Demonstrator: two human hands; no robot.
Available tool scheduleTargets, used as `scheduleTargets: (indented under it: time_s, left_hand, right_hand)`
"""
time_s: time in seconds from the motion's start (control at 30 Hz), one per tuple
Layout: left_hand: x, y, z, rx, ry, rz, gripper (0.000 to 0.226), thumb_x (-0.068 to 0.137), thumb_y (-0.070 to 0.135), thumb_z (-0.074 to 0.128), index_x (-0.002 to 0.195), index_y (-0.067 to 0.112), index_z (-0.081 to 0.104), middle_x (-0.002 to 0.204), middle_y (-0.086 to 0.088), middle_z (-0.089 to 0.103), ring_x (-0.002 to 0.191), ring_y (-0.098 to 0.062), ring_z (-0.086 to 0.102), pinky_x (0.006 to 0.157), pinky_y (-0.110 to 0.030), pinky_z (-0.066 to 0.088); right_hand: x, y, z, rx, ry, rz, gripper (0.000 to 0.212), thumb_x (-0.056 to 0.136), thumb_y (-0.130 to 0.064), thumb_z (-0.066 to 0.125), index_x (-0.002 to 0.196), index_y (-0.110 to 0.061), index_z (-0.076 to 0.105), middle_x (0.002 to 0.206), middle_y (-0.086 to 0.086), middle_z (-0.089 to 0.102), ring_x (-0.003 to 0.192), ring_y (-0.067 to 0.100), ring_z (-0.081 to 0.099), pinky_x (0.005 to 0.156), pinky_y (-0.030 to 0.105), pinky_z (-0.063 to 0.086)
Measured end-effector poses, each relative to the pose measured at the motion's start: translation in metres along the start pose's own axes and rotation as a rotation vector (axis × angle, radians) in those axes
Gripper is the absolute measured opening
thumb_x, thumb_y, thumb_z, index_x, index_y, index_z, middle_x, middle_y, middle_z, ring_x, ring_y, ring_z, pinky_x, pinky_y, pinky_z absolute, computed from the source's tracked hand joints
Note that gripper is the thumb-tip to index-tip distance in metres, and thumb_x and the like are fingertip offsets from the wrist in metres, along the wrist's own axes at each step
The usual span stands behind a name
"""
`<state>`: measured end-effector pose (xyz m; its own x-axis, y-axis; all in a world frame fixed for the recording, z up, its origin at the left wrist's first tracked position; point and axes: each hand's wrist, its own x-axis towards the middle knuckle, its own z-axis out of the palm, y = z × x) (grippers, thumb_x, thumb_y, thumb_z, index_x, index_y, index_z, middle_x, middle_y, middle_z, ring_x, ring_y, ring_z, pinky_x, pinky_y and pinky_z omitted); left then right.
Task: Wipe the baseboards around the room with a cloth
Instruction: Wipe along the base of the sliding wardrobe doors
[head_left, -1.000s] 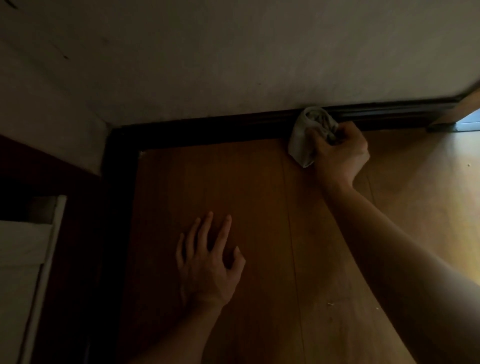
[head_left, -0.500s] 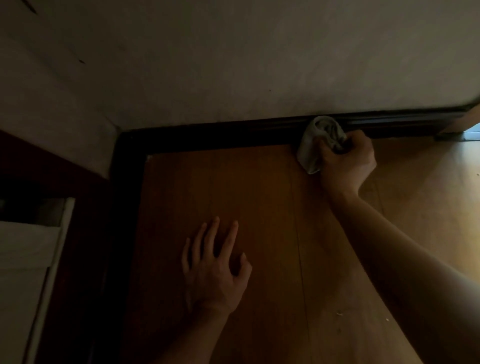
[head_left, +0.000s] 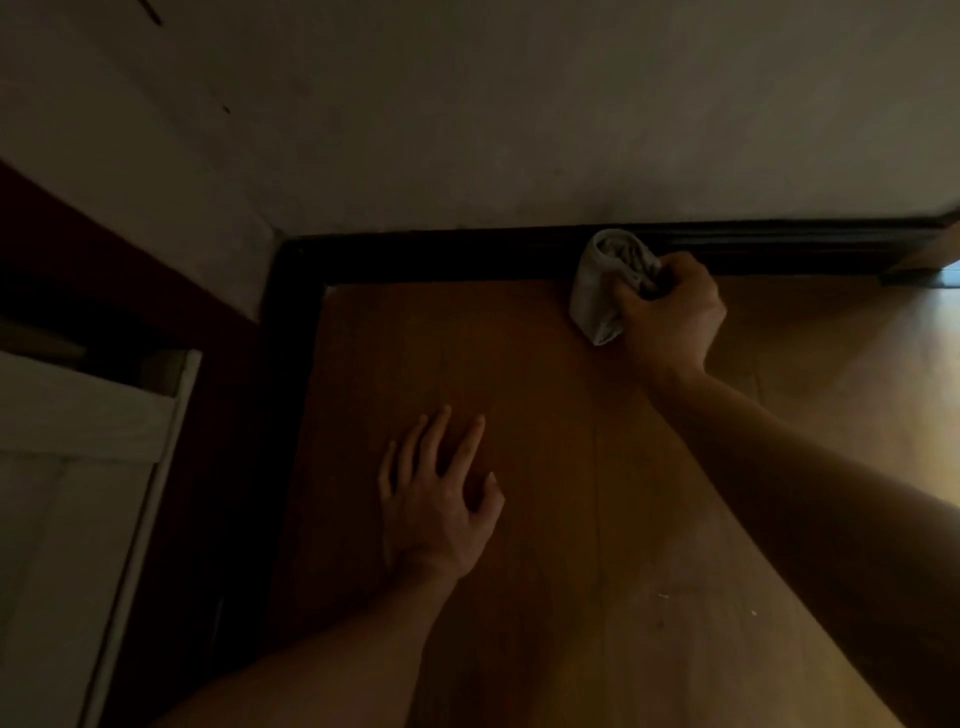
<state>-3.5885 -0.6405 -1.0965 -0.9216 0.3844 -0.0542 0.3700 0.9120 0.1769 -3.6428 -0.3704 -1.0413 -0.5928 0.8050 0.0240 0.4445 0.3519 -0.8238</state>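
Since half a second ago, little has shifted: both hands sit a touch lower in view (the head seems to have tilted). Nearest, the left hand (head_left: 439, 512) lies flat on the wooden floor (head_left: 545, 519), fingers spread and released. Farther off, the right hand (head_left: 670, 312) is clenched around the bunched grey cloth (head_left: 602, 280), pressing it against the dark baseboard (head_left: 441, 254) below the pale wall (head_left: 519, 114).
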Motion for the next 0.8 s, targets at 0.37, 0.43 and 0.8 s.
scheduleTargets:
  time_s: [0.37,0.43,0.8]
  left_hand:
    - [-0.001,0.003,-0.003,0.022,-0.019,-0.034,0.06,0.092,0.058,0.036,0.151,0.043,0.036,0.161,0.0,0.035,0.145,-0.029,0.033,0.116,-0.056,0.028]
    - [0.0,0.005,-0.005,0.009,-0.018,-0.033,0.06,0.092,0.057,0.037,0.15,0.042,0.039,0.16,0.0,0.035,0.145,-0.029,0.032,0.115,-0.057,0.028]
    - [-0.002,0.011,-0.006,0.023,-0.03,-0.057,0.059,0.095,0.058,0.038,0.15,0.038,0.041,0.16,-0.003,0.034,0.146,-0.032,0.029,0.117,-0.058,0.025]
  right_hand:
    - [0.017,0.007,-0.026,-0.035,-0.148,-0.19,0.028,0.084,-0.033,0.076,0.082,-0.022,0.051,0.091,-0.001,0.054,0.079,0.011,0.049,0.058,0.021,0.032]
    - [0.021,0.003,-0.027,-0.029,-0.126,-0.173,0.028,0.084,-0.034,0.075,0.081,-0.021,0.05,0.091,0.002,0.057,0.079,0.013,0.049,0.058,0.026,0.028]
    - [0.046,0.038,-0.063,-0.059,0.016,-0.081,0.032,0.079,-0.046,0.071,0.086,-0.016,0.061,0.098,0.009,0.066,0.093,0.026,0.062,0.068,0.029,0.04]
